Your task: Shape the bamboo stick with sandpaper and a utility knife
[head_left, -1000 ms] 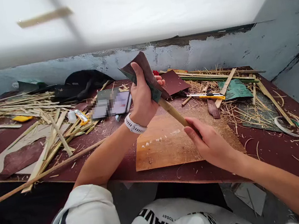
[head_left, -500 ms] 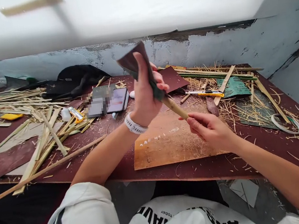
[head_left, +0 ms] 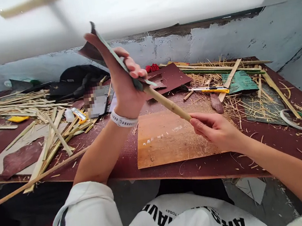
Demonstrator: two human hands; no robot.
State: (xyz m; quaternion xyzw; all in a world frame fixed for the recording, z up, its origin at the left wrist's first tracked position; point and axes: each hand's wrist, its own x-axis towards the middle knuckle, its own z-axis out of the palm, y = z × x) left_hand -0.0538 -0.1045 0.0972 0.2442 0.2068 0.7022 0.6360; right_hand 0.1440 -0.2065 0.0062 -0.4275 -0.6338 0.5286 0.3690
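Observation:
My left hand (head_left: 128,86) is wrapped round a folded sheet of dark sandpaper (head_left: 113,53), its thumb raised along the near side. The lower part of the sheet lies round the upper end of a pale bamboo stick (head_left: 168,103). My right hand (head_left: 215,128) pinches the stick's lower end between thumb and fingers. The stick slants up to the left above a wooden board (head_left: 169,144) dusted with shavings.
Bamboo strips (head_left: 53,135) are piled at the left, near a black cap (head_left: 76,78). A yellow cutter (head_left: 214,89), green sandpaper (head_left: 240,82), shavings and a tape roll (head_left: 296,119) lie at the right. A long thin stick (head_left: 42,175) overhangs the front edge.
My left hand has moved up and left with the sandpaper, and more of the stick shows between my hands. My right hand has stayed nearly in place.

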